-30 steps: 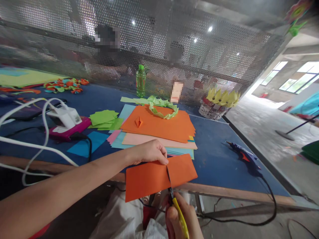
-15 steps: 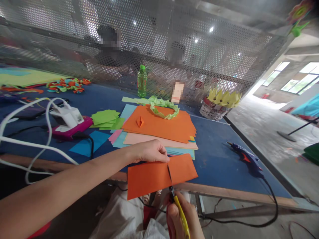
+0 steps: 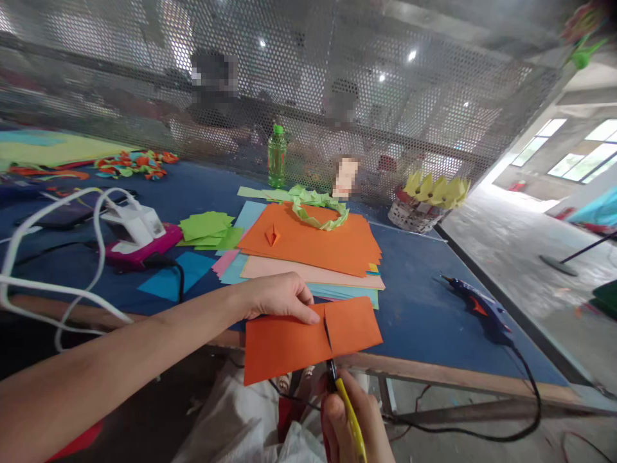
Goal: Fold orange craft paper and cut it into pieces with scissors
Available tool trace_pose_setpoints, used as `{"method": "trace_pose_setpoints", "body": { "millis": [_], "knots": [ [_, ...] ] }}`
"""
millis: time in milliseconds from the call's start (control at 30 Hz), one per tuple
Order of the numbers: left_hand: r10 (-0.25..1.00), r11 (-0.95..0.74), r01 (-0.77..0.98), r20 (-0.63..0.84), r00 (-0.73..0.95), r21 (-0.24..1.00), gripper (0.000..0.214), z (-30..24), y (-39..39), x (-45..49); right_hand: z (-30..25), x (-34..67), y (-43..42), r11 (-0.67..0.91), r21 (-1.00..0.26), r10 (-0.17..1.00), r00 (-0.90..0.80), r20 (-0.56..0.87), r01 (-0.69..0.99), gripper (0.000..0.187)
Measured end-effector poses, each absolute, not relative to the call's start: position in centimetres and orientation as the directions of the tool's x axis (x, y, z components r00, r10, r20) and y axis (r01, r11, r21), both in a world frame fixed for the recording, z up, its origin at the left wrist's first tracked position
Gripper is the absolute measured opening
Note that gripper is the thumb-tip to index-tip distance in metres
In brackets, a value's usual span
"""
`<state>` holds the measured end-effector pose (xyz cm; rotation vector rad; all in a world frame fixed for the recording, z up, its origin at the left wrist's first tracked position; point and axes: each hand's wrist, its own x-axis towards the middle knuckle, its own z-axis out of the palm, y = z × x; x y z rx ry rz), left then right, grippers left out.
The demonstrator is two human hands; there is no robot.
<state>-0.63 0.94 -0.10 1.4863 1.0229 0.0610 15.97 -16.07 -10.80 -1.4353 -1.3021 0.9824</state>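
Between my hands, at the table's front edge, is a strip of orange paper (image 3: 286, 350) with a cut line running across it. My left hand (image 3: 282, 299) pinches the strip's upper edge, thumb on top, just left of the cut. My right hand (image 3: 354, 418) grips yellow-handled scissors (image 3: 351, 418) from below, and their dark blades sit in the cut. Behind the strip lies a stack of orange sheets (image 3: 318, 251), bearing a small folded orange piece (image 3: 272, 235) and a pale green folded-paper ring (image 3: 321, 218).
To the right lies a glue gun (image 3: 477, 308) with a trailing cord. A magenta power strip (image 3: 144, 247) with white chargers and looping cables stands left, near green paper squares (image 3: 207, 229). A green bottle (image 3: 276, 157) and a basket with yellow points (image 3: 424, 206) stand before the perforated metal screen (image 3: 308, 83).
My left hand has shifted slightly left along the strip, its thumb now lying over the paper. The scissors have stayed almost in place.
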Motion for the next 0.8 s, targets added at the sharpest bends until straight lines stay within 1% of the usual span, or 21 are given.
{"method": "trace_pose_setpoints", "body": {
  "millis": [333, 500, 700, 800],
  "knots": [
    [0.576, 0.264, 0.513, -0.56, 0.595, 0.817, 0.026, -0.1, 1.1, -0.7, -9.9, 16.4, -16.1, 0.014, -0.972, 1.0, -0.029, 0.008, 0.235, 0.066],
    [0.556, 0.3, 0.492, -0.568, 0.606, 0.818, 0.024, -0.1, 1.4, -0.7, -8.6, 16.1, -15.8, 0.069, -0.956, 0.998, -0.017, 0.067, 0.287, 0.069],
    [0.536, 0.331, 0.462, -0.567, 0.626, 0.823, 0.021, 0.2, 2.0, -0.6, -7.7, 16.1, -15.3, 0.089, -0.949, 0.996, -0.004, 0.092, 0.302, 0.065],
    [0.53, 0.335, 0.449, -0.559, 0.637, 0.828, 0.021, 0.2, 2.2, -0.6, -7.2, 16.2, -14.9, 0.063, -0.951, 0.997, 0.013, 0.07, 0.304, 0.064]
  ]
}}
